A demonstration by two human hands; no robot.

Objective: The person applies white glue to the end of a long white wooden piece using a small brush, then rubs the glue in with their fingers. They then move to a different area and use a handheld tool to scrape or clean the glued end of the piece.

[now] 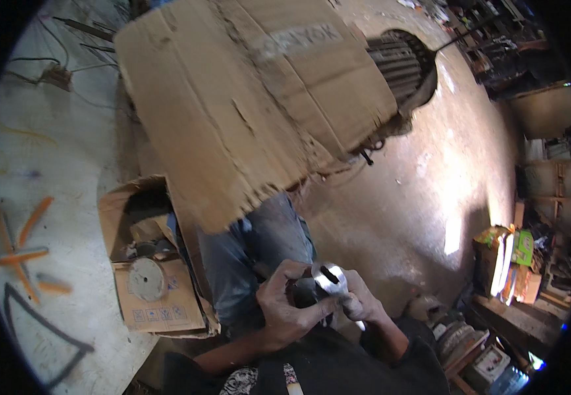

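Observation:
Close to my body, both hands hold a shiny metal piece [329,279] with a rounded head and a dark slot through it. My left hand [289,304] is closed, its fingers curled around the left side of the piece and a dark part beneath the head. From the other side my right hand [363,301] grips the same piece, with its thumb near the head. A pale end of something shows under the right palm. Most of the lower part is hidden by the fingers, so I cannot tell its exact kind.
A large cardboard sheet [259,112] stands ahead of my knees, partly covering a ribbed, motor-like machine [397,66]. At left, a cardboard box [160,309] carries a round grey disc [147,279] beside a pale painted surface [42,217]. Several cartons and metal parts crowd the right.

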